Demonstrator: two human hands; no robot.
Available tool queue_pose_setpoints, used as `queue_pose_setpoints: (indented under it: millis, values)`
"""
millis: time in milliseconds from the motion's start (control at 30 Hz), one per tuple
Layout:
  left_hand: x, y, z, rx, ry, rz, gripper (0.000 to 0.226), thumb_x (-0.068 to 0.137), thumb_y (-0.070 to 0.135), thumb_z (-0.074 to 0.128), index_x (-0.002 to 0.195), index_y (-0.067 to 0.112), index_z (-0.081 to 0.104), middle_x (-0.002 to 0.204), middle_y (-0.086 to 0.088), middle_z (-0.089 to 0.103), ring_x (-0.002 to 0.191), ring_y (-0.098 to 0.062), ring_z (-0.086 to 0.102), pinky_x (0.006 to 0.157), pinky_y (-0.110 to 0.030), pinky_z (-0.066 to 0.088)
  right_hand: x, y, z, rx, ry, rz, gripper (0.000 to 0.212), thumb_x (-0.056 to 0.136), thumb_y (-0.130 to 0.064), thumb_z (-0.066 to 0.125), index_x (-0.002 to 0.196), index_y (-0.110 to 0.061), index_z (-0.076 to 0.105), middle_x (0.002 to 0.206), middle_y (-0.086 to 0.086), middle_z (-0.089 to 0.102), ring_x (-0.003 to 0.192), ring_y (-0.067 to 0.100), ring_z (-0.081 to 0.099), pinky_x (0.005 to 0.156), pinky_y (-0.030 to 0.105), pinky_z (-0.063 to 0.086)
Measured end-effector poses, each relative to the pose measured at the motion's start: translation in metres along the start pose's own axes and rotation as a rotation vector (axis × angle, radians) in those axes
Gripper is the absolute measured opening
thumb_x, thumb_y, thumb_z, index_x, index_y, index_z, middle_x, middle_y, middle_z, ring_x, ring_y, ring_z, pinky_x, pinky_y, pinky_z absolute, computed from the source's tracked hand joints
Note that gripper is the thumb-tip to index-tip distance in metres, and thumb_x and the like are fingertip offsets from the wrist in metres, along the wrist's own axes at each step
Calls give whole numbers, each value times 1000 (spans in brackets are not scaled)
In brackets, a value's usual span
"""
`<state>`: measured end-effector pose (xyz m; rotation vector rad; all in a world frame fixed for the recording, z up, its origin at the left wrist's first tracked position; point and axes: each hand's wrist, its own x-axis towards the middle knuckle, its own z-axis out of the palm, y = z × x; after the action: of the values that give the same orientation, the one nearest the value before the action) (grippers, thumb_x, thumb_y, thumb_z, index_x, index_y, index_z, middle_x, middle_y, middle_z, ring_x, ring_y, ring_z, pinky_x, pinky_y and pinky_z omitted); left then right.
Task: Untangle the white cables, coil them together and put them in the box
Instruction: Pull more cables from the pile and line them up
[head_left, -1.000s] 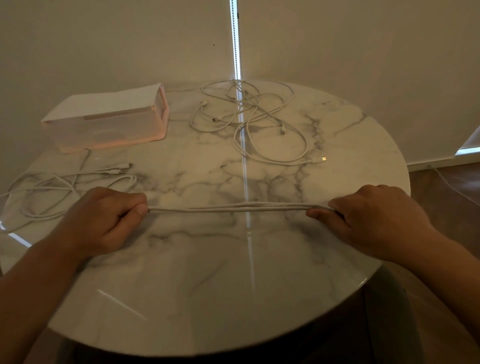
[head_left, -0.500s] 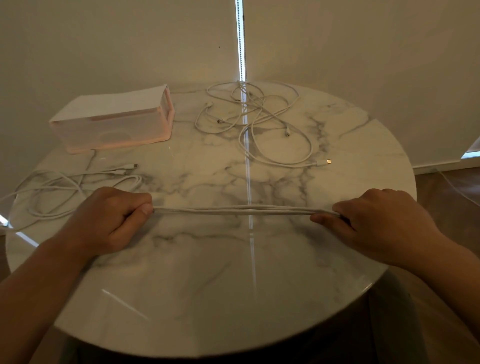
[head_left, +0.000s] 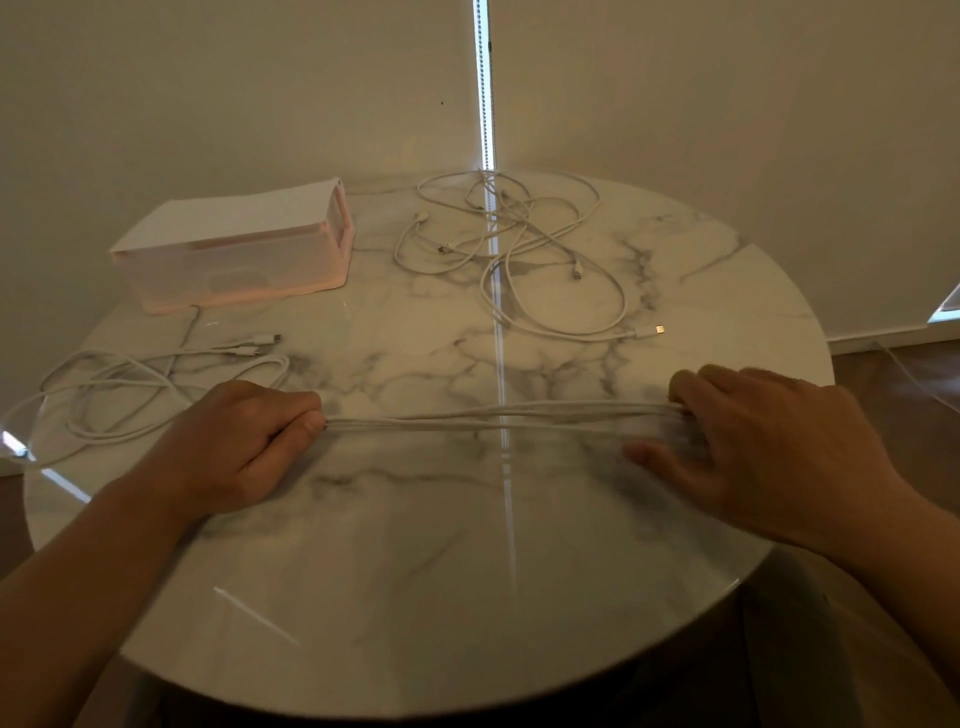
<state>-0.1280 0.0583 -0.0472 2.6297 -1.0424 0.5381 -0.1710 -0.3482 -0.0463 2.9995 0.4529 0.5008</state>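
Note:
A folded bundle of white cable (head_left: 498, 417) lies stretched straight across the marble table between my hands. My left hand (head_left: 244, 441) is fisted on its left end. My right hand (head_left: 769, 441) has its fingers over the right end, thumb spread away below; the end itself is blurred under the fingers. A tangle of white cables (head_left: 514, 249) lies at the back centre, one plug (head_left: 657, 329) pointing right. More loose white cable (head_left: 130, 395) lies at the left edge. The translucent pink box (head_left: 234, 254) stands at the back left, closed by a white lid.
The round marble table (head_left: 467, 597) stands in a wall corner; a bright vertical light strip (head_left: 483, 83) runs down the corner and reflects on the top. Wooden floor and another cable (head_left: 914, 374) show at the right.
My right hand has loosened from a pinch: the thumb has dropped away and the fingers have spread over the cable end. The left hand keeps its grip. The camera has tilted slightly.

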Motion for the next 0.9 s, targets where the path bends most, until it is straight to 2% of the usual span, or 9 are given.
queue_pose_setpoints:
  millis: [100, 167, 300, 433, 567, 633, 733, 800, 900]
  values:
    - [1, 1, 1, -1, -12, 9, 38, 96, 31, 37, 62, 15, 44, 49, 7, 37, 43, -15, 37, 46, -29, 32, 10, -21, -16, -28, -6, 14, 90, 78, -89, 9, 110, -22, 58, 101, -3, 62, 90, 22, 59, 73, 37, 50]
    - [2, 0, 2, 2, -20, 19, 37, 97, 31, 36, 63, 16, 42, 50, 6, 38, 44, -18, 40, 47, -29, 33, 23, -46, -29, 19, -26, -25, 96, 77, -90, 9, 120, -19, 57, 113, 2, 62, 102, 25, 57, 88, 40, 48]
    - [3, 2, 2, 19, -38, 36, 37, 98, 31, 36, 65, 17, 43, 51, 4, 44, 47, -19, 43, 50, -28, 28, 51, -121, -43, 211, -107, -233, 73, 86, -76, 27, 121, -18, 54, 118, 4, 57, 111, 26, 51, 96, 41, 42]
    - [5, 4, 3, -4, -40, 37, 37, 97, 30, 36, 65, 16, 48, 52, 3, 48, 45, -20, 45, 48, -28, 33, 71, -181, -28, 327, -193, -353, 36, 98, -37, 45, 122, -10, 51, 119, 11, 54, 110, 29, 49, 91, 38, 41]
    - [4, 4, 3, -23, -30, 28, 37, 97, 31, 37, 68, 14, 53, 54, 1, 52, 46, -22, 47, 47, -30, 37, 85, -193, -23, 431, -282, -301, 22, 99, -16, 42, 117, -7, 52, 115, 12, 56, 103, 30, 55, 76, 32, 36]
    - [5, 7, 3, -16, -36, 39, 30, 97, 30, 37, 71, 20, 50, 56, 3, 51, 47, -17, 44, 49, -26, 33, 84, -191, -22, 473, -323, -292, 19, 100, -19, 41, 114, -10, 50, 107, 8, 56, 87, 27, 55, 68, 32, 34]
    - [7, 12, 7, -32, -79, 69, 27, 97, 28, 38, 73, 22, 49, 59, 6, 52, 49, -15, 46, 49, -27, 35, 80, -183, -12, 355, -244, -336, 14, 104, -28, 36, 99, -17, 43, 90, 1, 56, 60, 17, 43, 52, 31, 28]
    - [10, 17, 11, -38, -104, 74, 29, 98, 30, 37, 74, 21, 50, 60, 8, 54, 51, -15, 49, 49, -29, 39, 76, -172, -9, 307, -243, -334, 21, 105, -36, 32, 92, -21, 37, 76, -2, 48, 55, 13, 38, 47, 29, 25]
    - [13, 22, 14, -11, -124, 82, 28, 99, 34, 35, 77, 23, 49, 62, 8, 55, 53, -16, 51, 48, -31, 40, 69, -153, -11, 306, -286, -287, 29, 104, -47, 27, 87, -26, 36, 70, -5, 40, 56, 12, 38, 46, 28, 24]
